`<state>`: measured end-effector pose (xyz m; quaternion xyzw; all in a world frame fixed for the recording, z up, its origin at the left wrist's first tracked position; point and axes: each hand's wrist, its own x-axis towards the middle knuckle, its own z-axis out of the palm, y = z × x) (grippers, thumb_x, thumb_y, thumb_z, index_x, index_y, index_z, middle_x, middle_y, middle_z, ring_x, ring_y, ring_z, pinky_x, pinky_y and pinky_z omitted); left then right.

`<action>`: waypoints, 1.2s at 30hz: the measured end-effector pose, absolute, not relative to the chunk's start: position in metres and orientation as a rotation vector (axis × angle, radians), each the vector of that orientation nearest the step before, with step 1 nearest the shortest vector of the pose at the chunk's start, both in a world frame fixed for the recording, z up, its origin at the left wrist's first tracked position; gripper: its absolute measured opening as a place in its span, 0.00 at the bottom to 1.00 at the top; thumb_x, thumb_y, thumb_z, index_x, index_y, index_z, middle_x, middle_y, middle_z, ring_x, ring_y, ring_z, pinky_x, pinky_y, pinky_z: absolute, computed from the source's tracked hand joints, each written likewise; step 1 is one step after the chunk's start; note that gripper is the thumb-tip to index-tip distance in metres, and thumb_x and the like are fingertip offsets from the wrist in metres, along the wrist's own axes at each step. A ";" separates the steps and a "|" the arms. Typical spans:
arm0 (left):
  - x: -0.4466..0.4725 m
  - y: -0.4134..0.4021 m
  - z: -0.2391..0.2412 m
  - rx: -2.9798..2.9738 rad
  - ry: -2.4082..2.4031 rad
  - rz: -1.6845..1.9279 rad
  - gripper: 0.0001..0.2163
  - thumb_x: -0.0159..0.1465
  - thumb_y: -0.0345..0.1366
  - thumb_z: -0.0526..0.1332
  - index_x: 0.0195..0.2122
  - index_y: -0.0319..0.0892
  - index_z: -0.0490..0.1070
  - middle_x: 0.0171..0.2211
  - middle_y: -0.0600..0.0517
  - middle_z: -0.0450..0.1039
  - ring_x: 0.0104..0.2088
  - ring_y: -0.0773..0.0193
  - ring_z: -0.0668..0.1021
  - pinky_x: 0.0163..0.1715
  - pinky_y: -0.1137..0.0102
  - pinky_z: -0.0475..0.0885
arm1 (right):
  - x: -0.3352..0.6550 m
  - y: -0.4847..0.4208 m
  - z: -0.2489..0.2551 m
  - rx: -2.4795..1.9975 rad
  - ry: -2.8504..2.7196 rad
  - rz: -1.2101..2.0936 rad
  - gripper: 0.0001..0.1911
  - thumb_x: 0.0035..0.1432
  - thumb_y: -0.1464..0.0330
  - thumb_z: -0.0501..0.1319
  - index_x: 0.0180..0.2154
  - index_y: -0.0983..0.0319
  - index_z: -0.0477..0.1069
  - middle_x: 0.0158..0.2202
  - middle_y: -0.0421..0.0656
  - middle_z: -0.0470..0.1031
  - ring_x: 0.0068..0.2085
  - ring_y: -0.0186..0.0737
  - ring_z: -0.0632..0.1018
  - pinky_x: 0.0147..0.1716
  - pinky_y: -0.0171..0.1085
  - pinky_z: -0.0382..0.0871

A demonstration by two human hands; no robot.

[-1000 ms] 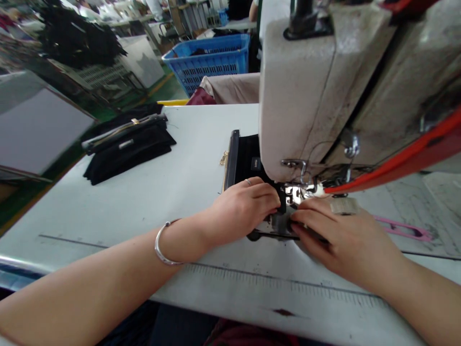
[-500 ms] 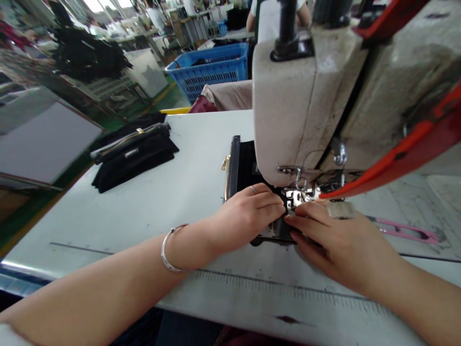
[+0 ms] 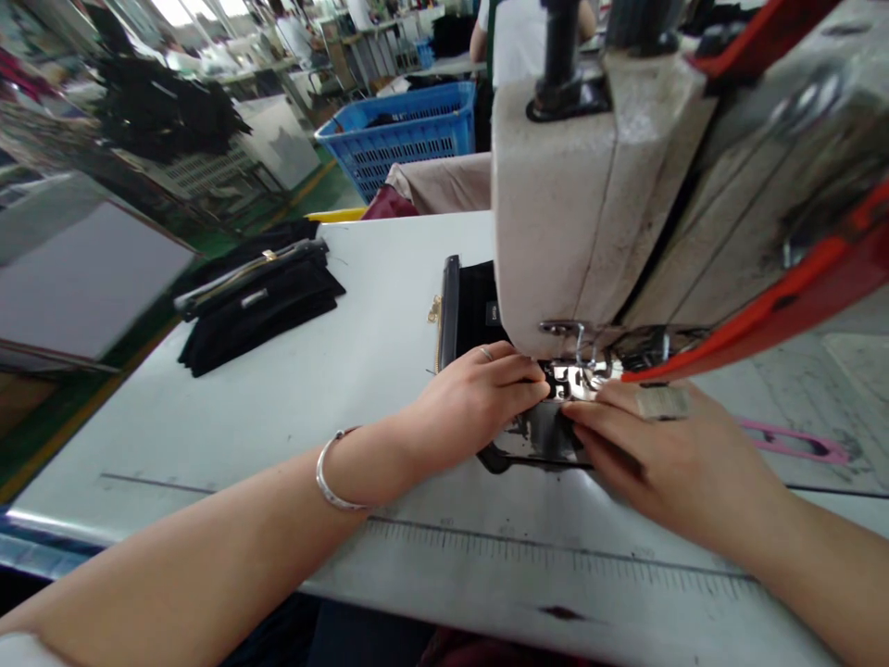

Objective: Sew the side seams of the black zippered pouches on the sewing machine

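Both our left hand (image 3: 479, 400) and right hand (image 3: 684, 456) pressed flat, ungrasping fingers on the black pouch (image 3: 476, 310) at the presser foot (image 3: 578, 380) on the worktop (image 3: 312, 371), which we judged mid-seam, needing steady guiding.

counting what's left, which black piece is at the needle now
The black piece with the gold zipper, pressed flat by left hand and right hand under the sewing machine; the other black pieces sit stacked, untouched, far left.
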<state>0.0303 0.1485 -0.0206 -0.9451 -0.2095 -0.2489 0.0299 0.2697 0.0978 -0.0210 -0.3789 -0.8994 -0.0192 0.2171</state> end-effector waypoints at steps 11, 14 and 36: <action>0.030 0.156 -0.025 -2.905 -0.668 -0.778 0.07 0.72 0.28 0.58 0.43 0.40 0.77 0.42 0.51 0.82 0.45 0.64 0.82 0.50 0.70 0.78 | 0.265 0.098 -0.025 -1.113 -2.487 -0.104 0.15 0.70 0.66 0.53 0.51 0.63 0.75 0.38 0.47 0.78 0.38 0.50 0.77 0.36 0.46 0.63; 0.032 0.160 -0.027 -2.879 -0.738 -0.794 0.07 0.71 0.28 0.58 0.41 0.41 0.77 0.40 0.52 0.82 0.45 0.65 0.82 0.51 0.71 0.77 | 0.265 0.099 -0.026 -1.112 -2.495 -0.099 0.15 0.70 0.67 0.53 0.50 0.63 0.75 0.40 0.48 0.79 0.38 0.50 0.78 0.35 0.46 0.64; 0.022 0.145 0.006 -3.263 -0.787 -0.496 0.09 0.70 0.28 0.59 0.47 0.41 0.78 0.51 0.48 0.79 0.53 0.61 0.80 0.60 0.63 0.73 | 0.275 0.105 -0.026 -0.965 -2.556 0.070 0.10 0.68 0.70 0.56 0.46 0.62 0.74 0.40 0.46 0.78 0.41 0.46 0.77 0.40 0.45 0.63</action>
